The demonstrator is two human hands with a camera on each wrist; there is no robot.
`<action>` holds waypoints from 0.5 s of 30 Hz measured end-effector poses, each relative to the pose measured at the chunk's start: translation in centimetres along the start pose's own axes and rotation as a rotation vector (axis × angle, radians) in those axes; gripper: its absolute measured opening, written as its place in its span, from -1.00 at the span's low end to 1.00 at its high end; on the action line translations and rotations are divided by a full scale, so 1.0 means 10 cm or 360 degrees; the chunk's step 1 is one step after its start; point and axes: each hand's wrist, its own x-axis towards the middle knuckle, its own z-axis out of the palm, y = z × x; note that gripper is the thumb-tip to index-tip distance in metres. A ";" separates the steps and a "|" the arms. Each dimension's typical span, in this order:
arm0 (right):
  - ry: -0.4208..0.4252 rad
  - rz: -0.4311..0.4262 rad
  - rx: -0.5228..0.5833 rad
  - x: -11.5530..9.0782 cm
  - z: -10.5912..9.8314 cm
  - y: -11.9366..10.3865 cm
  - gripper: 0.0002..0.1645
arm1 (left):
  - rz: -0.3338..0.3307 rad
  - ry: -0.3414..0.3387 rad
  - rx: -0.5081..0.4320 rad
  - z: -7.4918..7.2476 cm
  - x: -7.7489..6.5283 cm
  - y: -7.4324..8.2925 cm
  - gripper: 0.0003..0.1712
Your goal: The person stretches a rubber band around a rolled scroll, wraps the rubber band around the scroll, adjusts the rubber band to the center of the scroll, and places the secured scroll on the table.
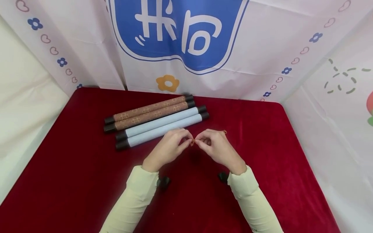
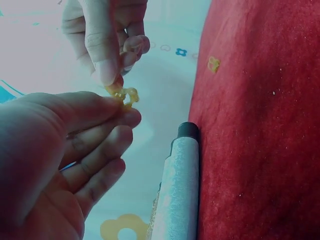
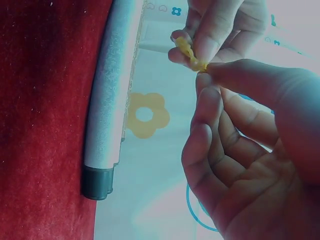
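Note:
Over the middle of the table, my two hands meet at the fingertips. Between them is a small, twisted, yellow-orange rubber band (image 1: 192, 142) (image 2: 131, 96) (image 3: 184, 48). My left hand (image 1: 169, 145) (image 3: 226, 37) pinches one part of it between thumb and forefinger. The thumb and forefinger of my right hand (image 1: 218, 145) (image 2: 102, 42) pinch it close beside, and the pinched part is hidden by the fingertips. A second tangled rubber band (image 1: 225, 132) (image 2: 213, 64) lies on the red cloth just beyond my right hand.
Two pale blue rolled scrolls (image 1: 166, 128) with black ends lie slanted beyond my left hand. Behind them are two brown patterned scrolls (image 1: 148, 111). A red cloth (image 1: 276, 168) covers the table, and a printed white curtain (image 1: 250, 81) hangs along its far edge.

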 end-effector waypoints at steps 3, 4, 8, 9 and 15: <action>-0.0005 -0.0003 -0.0004 0.00 -0.01 0.00 -0.93 | -0.0059 0.0015 -0.0006 -0.01 -0.01 -0.01 -0.95; -0.0004 -0.0002 -0.0003 0.00 -0.02 0.01 -0.93 | -0.0080 0.0030 -0.0018 -0.01 -0.01 -0.02 -0.95; 0.0008 0.0001 0.0019 -0.01 -0.03 0.04 -0.95 | -0.0178 0.0104 -0.0109 -0.02 -0.02 -0.03 -0.94; 0.0014 0.0002 0.0030 -0.01 -0.03 0.04 -0.95 | -0.0201 0.0126 -0.0125 -0.02 -0.02 -0.03 -0.93; 0.0086 0.0010 0.0089 -0.01 -0.07 0.07 -0.96 | -0.0285 0.0221 -0.0107 -0.04 -0.01 -0.03 -0.92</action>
